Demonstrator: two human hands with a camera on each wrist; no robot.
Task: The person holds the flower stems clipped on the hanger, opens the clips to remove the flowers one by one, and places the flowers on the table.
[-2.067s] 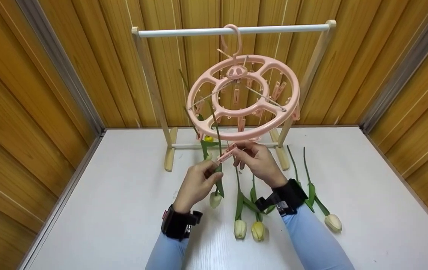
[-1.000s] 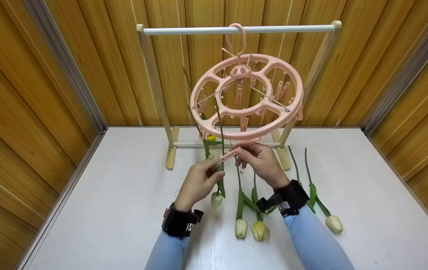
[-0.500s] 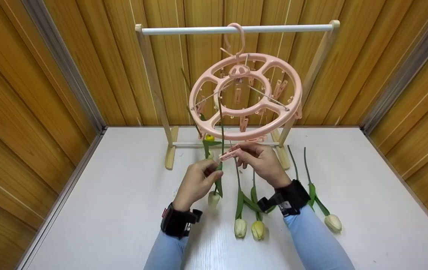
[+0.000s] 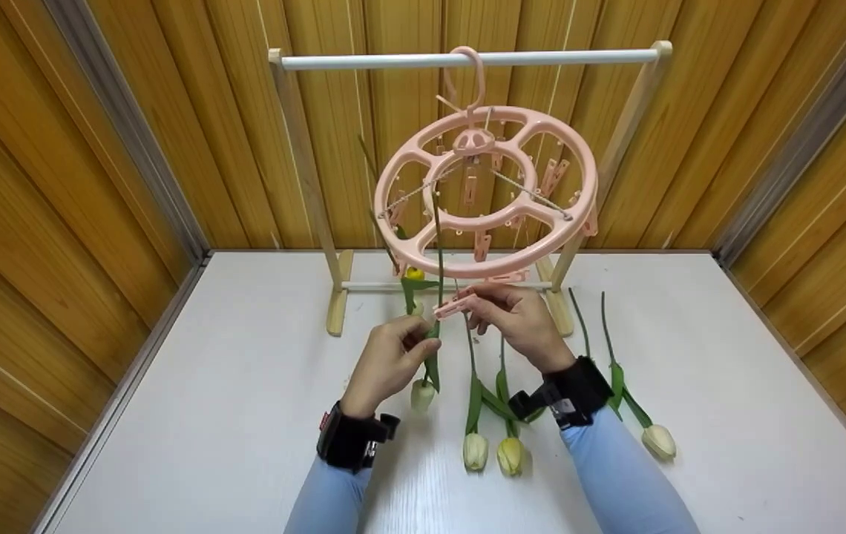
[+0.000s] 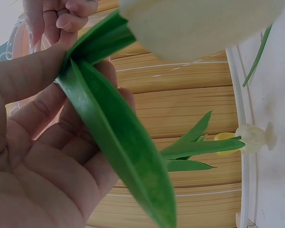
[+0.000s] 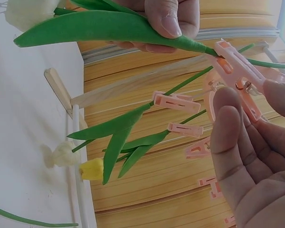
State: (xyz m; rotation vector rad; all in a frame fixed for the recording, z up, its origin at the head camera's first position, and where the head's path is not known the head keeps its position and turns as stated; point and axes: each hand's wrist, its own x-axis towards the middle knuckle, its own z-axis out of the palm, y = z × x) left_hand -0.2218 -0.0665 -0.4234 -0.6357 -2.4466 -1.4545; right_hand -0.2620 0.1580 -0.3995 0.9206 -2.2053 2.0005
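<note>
My left hand (image 4: 389,363) pinches a white tulip (image 4: 423,393) by its stem and leaves, just above the bloom. The flower hangs head down, its bare stem rising past the near rim of a round pink clip hanger (image 4: 473,141). From the right, my right hand (image 4: 523,326) holds a pink clothespin (image 4: 454,305) between thumb and fingers. In the right wrist view the clothespin's (image 6: 237,71) tip lies across the tulip's green stem (image 6: 210,50), right above my left fingertips. Behind it, a white tulip (image 6: 66,153) and a yellow tulip (image 6: 91,169) hang upside down from other clips.
The hanger hooks over the white bar (image 4: 564,56) of a wood-legged rack on a white table (image 4: 245,415). A pale tulip (image 4: 475,452) and a yellow tulip (image 4: 510,456) lie in front; another white tulip (image 4: 659,441) lies by my right forearm. Wood-panelled walls enclose the back and sides.
The held tulip's stem has swung slightly more upright, its top moving right and its bloom a little left. Both hands keep their grips in nearly the same place.
</note>
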